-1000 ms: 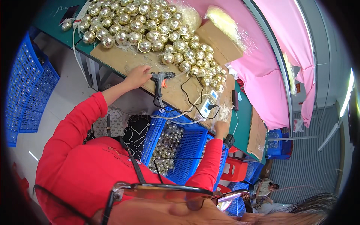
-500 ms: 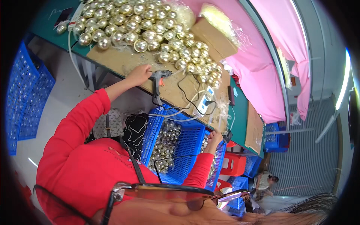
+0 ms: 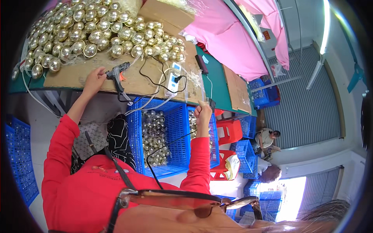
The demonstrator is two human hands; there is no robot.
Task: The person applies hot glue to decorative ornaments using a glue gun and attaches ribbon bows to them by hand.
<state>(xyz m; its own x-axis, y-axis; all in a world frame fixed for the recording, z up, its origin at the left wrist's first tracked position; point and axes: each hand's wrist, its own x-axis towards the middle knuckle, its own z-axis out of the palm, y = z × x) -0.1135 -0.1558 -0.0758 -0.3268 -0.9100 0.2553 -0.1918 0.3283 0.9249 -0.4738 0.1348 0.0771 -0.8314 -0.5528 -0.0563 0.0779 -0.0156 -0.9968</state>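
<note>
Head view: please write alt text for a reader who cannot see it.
A person's left hand is beside a black glue gun on a workbench; the right hand is at the near edge, by blue crates of shiny balls. Gold balls are heaped farther back.

Your sleeves: red
Your glue gun: black, orange trigger
Balls: gold, striped
Crates: blue
Cloth: black, white-lined
Drape: pink

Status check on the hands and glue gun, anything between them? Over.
Left hand beside black glue gun, contact unclear. Right hand curled by table edge, contents unclear. White power strip between hands.
</note>
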